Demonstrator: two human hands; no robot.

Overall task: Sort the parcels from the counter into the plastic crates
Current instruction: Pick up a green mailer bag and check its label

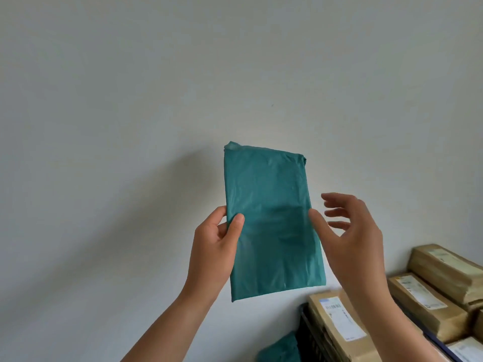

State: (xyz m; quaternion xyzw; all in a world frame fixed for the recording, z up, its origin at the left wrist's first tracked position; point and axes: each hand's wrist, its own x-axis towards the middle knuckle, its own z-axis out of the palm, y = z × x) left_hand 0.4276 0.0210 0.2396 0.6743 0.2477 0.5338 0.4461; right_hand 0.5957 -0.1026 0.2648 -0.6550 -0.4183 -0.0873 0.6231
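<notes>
My left hand (217, 246) grasps the teal parcel (271, 220) by its left edge, thumb pressed on the front face and the other fingers curled round behind it. The parcel is a flat plastic mailer held upright in the air in front of the pale wall (130, 100), slightly tilted, its top edge folded over; it touches no counter or container. My right hand (350, 231) is at the parcel's right edge with its fingers spread and relaxed, grasping nothing: the thumb lies against the front of the mailer near that edge, while the other fingers stand apart from it. Below the held parcel, at the bottom edge of the view, the corner of a second teal parcel (281, 348) shows, just left of the slatted wall of a dark crate (308, 333). Right of that wall sits a long brown parcel (337, 327) with a white label on top, partly hidden by my right forearm. Further right lie more brown labelled parcels (423, 304), packed close side by side, one stacked higher toward the wall. I cannot tell which of them sit inside the crate and which beside it.
</notes>
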